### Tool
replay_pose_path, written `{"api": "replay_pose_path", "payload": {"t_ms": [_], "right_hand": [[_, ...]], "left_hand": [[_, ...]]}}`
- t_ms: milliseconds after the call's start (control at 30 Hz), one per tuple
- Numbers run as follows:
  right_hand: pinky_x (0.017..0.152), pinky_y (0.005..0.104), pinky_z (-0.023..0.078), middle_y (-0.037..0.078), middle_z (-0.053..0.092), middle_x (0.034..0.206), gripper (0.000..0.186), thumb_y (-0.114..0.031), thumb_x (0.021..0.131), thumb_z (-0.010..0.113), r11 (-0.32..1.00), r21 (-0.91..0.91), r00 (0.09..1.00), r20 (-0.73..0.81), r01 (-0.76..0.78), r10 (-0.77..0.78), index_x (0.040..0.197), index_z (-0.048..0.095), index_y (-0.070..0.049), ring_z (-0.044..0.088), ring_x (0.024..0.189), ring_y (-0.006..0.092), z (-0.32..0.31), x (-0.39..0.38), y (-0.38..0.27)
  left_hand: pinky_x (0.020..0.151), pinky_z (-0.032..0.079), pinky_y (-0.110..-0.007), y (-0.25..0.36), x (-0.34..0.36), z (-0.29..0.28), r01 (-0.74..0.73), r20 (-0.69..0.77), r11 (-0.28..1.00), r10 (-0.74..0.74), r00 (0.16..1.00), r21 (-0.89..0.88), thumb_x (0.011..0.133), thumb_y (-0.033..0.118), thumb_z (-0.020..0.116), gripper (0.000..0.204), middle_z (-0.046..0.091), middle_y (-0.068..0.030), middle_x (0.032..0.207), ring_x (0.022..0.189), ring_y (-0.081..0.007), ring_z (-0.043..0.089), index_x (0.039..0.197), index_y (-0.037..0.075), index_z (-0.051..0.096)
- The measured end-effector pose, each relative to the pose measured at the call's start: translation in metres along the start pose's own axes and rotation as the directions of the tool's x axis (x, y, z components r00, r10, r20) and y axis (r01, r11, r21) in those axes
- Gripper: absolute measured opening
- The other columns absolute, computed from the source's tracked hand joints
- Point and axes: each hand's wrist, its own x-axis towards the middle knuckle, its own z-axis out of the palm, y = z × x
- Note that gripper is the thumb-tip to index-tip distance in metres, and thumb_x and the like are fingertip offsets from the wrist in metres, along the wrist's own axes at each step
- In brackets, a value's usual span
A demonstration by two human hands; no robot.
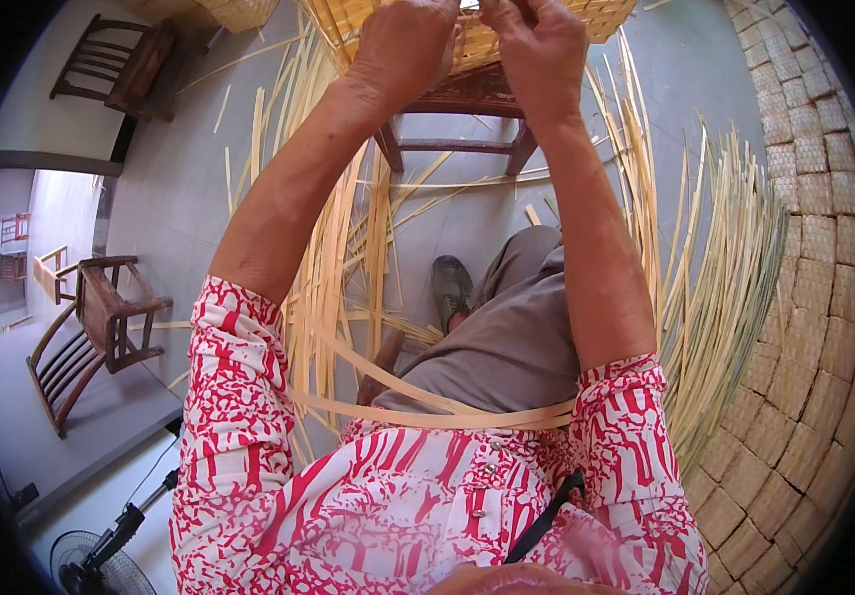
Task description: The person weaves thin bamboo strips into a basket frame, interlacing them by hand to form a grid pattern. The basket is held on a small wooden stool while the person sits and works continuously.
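Note:
A yellow woven bamboo basket (482, 52) rests on a dark red wooden stool (467, 94) at the top of the view. My left hand (407, 42) is closed at its near side, fingers bent together. Close beside it, my right hand (538, 38) pinches at the same part of the weave. The upper edge of the picture cuts off some fingertips, so the exact strip between them is hidden. Long pale bamboo strips (333, 253) fan out below the basket on the left, and a few loop across my lap (427, 420).
Bundled bamboo strips (735, 268) lie on the floor to the right, beside stacked woven pieces (809, 248) along the wall. Wooden chairs stand at left (100, 312) and far left (120, 64). A black fan (100, 560) is at lower left. My shoe (451, 288) is below the stool.

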Motion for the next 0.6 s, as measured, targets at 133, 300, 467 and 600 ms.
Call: {"api": "replay_pose_path", "payload": {"t_ms": [133,300,467,600], "right_hand": [[0.065,0.0231,0.050,0.001,0.068,0.080,0.013,-0.009,0.090,0.074,0.985,0.171,0.995,0.096,0.001,-0.017,0.097,0.070,0.002,0.063,0.075,0.0060,-0.001,0.014,0.009],[0.065,0.0203,0.051,0.002,0.068,0.087,0.015,-0.005,0.094,0.069,0.953,0.302,0.998,0.068,-0.016,-0.005,0.106,0.065,0.002,0.063,0.076,0.0059,-0.009,0.012,0.017],[0.065,0.0242,0.056,0.004,0.068,0.083,0.010,-0.006,0.098,0.062,0.931,0.310,0.980,0.110,-0.193,0.167,0.102,0.066,0.002,0.066,0.073,0.0112,-0.041,-0.015,0.057],[0.063,0.0268,0.059,0.003,0.071,0.078,0.013,-0.014,0.096,0.066,0.935,0.130,0.933,0.198,-0.329,0.301,0.095,0.070,-0.002,0.066,0.068,0.0078,-0.038,-0.045,0.026]], "left_hand": [[0.064,0.054,-0.050,-0.001,0.005,-0.008,0.051,0.057,0.997,-0.048,0.997,-0.063,0.086,0.009,0.058,0.008,0.065,-0.0215,0.087,0.074,-0.0420,0.065,0.088,0.003,0.062],[0.069,0.052,-0.049,-0.014,0.004,-0.008,0.081,0.048,0.995,-0.078,0.996,-0.060,0.085,0.022,0.066,0.019,0.067,-0.0198,0.079,0.076,-0.0384,0.067,0.081,0.003,0.069],[0.068,0.052,-0.047,-0.030,-0.008,-0.006,0.140,0.030,0.987,-0.138,0.990,-0.078,0.083,0.028,0.070,0.023,0.068,-0.0183,0.078,0.075,-0.0363,0.068,0.080,0.006,0.073],[0.066,0.051,-0.047,-0.062,-0.028,-0.037,0.185,0.122,0.983,-0.185,0.975,0.018,0.082,0.027,0.071,0.023,0.067,-0.0187,0.074,0.074,-0.0360,0.068,0.078,0.005,0.072]]}}
